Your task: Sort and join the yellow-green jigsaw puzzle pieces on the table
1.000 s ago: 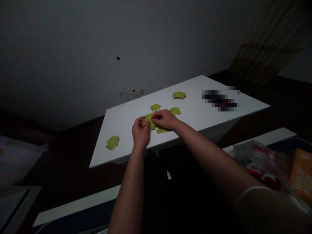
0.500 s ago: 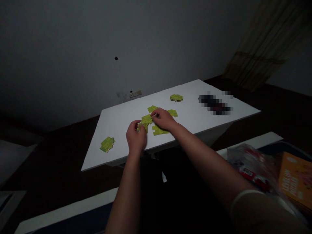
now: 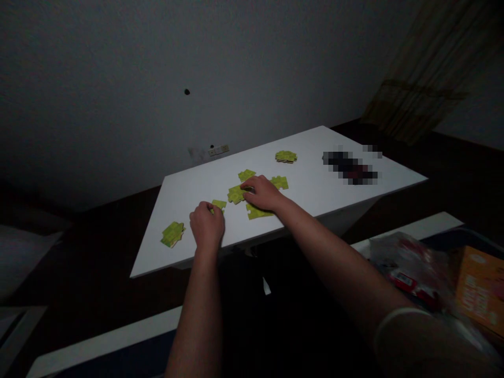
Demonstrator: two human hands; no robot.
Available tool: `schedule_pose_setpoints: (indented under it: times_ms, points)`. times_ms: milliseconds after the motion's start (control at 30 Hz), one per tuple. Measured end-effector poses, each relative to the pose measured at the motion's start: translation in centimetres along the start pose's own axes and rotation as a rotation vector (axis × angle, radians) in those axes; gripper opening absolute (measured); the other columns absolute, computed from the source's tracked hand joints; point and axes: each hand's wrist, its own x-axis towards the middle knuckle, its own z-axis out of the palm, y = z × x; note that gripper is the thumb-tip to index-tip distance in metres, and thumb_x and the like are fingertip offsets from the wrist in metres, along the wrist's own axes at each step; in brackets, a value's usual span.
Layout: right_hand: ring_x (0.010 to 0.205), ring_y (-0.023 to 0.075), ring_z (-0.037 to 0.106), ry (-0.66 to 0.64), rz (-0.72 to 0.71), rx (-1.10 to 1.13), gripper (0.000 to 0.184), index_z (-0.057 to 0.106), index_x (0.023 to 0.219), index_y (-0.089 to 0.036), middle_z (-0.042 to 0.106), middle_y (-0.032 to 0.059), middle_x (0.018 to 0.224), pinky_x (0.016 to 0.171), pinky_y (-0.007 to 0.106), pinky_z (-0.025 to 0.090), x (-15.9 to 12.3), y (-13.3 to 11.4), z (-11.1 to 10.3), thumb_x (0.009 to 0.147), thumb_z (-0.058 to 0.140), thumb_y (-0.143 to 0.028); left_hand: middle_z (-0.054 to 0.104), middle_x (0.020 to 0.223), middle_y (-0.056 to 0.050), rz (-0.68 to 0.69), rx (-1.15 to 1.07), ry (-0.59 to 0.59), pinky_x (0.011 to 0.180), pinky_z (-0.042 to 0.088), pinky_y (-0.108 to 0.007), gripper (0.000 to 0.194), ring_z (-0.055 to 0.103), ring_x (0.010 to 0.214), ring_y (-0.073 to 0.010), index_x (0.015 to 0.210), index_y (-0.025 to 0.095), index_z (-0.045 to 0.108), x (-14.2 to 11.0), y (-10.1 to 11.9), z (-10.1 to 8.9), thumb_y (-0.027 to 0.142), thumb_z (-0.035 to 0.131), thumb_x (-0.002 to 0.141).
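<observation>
My left hand [image 3: 207, 224] is closed on a yellow-green puzzle piece [image 3: 219, 205] just above or on the white table [image 3: 189, 189]. The hand hides part of that piece. To its right, my right hand [image 3: 263, 193] has its thumb and forefinger on the right edge of another puzzle piece [image 3: 235, 195]. Under and beside the right hand lie a puzzle piece [image 3: 255, 211] near the table's front edge and a puzzle piece [image 3: 280, 182] on the far side. Behind the fingers is one more puzzle piece [image 3: 247, 174].
A stack of puzzle pieces [image 3: 172, 233] lies at the table's left, another stack [image 3: 286, 156] toward the back. A blurred-out dark item [image 3: 350, 165] is at the right. Nearby at lower right are a clear plastic bag [image 3: 409, 268] and an orange box [image 3: 482, 289].
My left hand has drawn its puzzle piece left and toward me, away from the piece at my right hand. The right hand stays by its piece. The view has shifted slightly.
</observation>
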Motion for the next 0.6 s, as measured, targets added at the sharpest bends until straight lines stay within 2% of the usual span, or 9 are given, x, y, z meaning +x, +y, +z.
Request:
schedule_pose_setpoints:
  times_ms: [100,167,233,333,467,600]
  points:
    - [0.121,0.0361,0.069,-0.022,-0.046,-0.034,0.028,0.085,0.118,-0.028,0.082,0.0117,0.130,0.113,0.054,0.049,-0.2,-0.3,-0.1,0.091,0.089,-0.035,0.073,0.093,-0.019,0.007,0.058,0.017,0.098,0.051,-0.058,0.010,0.068,0.100,-0.0417,0.091,0.023,0.067,-0.3,0.1,0.2,0.026,0.060,0.098]
    - [0.123,0.0374,0.067,-0.025,-0.067,-0.052,0.035,0.085,0.120,-0.029,0.081,0.0112,0.132,0.112,0.054,0.049,-0.4,-0.5,0.0,0.087,0.093,-0.039,0.072,0.097,-0.021,0.012,0.113,0.009,0.102,0.050,-0.062,0.013,0.068,0.103,-0.0432,0.095,0.020,0.069,-0.5,0.1,0.3,0.024,0.057,0.099]
    - [0.123,0.0383,0.066,-0.019,-0.063,-0.053,0.037,0.085,0.121,-0.030,0.082,0.0102,0.131,0.109,0.054,0.049,-0.5,-0.6,0.1,0.085,0.094,-0.036,0.071,0.103,-0.024,0.016,0.145,0.017,0.105,0.049,-0.064,0.015,0.067,0.110,-0.0451,0.099,0.017,0.070,-0.6,0.1,0.3,0.024,0.057,0.100]
    - [0.121,0.0377,0.066,-0.025,-0.046,-0.045,0.030,0.086,0.117,-0.030,0.083,0.0101,0.125,0.106,0.053,0.049,-0.6,-0.5,0.1,0.088,0.090,-0.028,0.067,0.122,-0.028,0.009,0.134,0.044,0.108,0.049,-0.065,0.021,0.063,0.123,-0.0473,0.113,0.013,0.071,-0.8,0.2,0.2,0.025,0.060,0.100]
    - [0.116,0.0358,0.066,-0.032,-0.048,-0.032,0.023,0.086,0.110,-0.026,0.084,0.0103,0.115,0.105,0.051,0.049,-0.5,-0.4,-0.1,0.087,0.087,-0.022,0.062,0.142,-0.027,0.127,0.068,-0.072,0.116,0.045,-0.067,0.036,0.056,0.136,-0.0472,0.133,0.016,0.067,-1.2,0.6,0.1,0.034,0.064,0.103]
    - [0.111,0.0312,0.068,-0.006,-0.042,0.020,0.024,0.084,0.105,-0.025,0.082,0.0081,0.112,0.102,0.046,0.050,-0.4,-0.6,-0.4,0.082,0.086,-0.017,0.062,0.147,-0.023,0.244,0.011,-0.135,0.119,0.042,-0.068,0.044,0.053,0.140,-0.0468,0.141,0.020,0.065,-1.2,0.9,0.2,0.036,0.069,0.100]
